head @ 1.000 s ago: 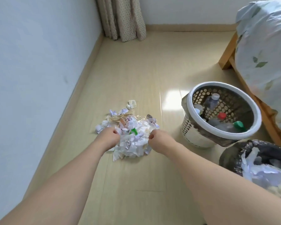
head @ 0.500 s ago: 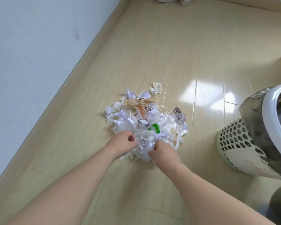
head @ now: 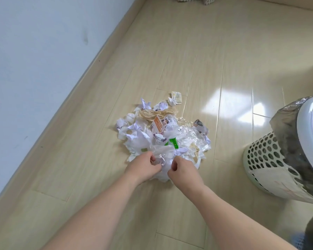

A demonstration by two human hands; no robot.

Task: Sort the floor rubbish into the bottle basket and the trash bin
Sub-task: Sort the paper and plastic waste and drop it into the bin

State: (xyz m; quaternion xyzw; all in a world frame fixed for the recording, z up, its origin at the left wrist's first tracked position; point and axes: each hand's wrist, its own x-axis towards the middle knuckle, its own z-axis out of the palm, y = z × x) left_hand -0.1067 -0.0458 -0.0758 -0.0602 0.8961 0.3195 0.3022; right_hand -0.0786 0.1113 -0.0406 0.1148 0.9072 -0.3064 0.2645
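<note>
Rubbish pile [head: 163, 134] on the floor [head: 197, 60], left of the bottle basket [head: 271, 159]; left hand [head: 143, 167] and right hand [head: 182, 168] each pinch paper at its near edge. Loose scraps could spill if scooped too thinly.

Rubbish pile [head: 163, 134]: crumpled white paper, clear film, green wrapper, heaped on floor; perforated white basket [head: 266, 159] upright, right.
</note>
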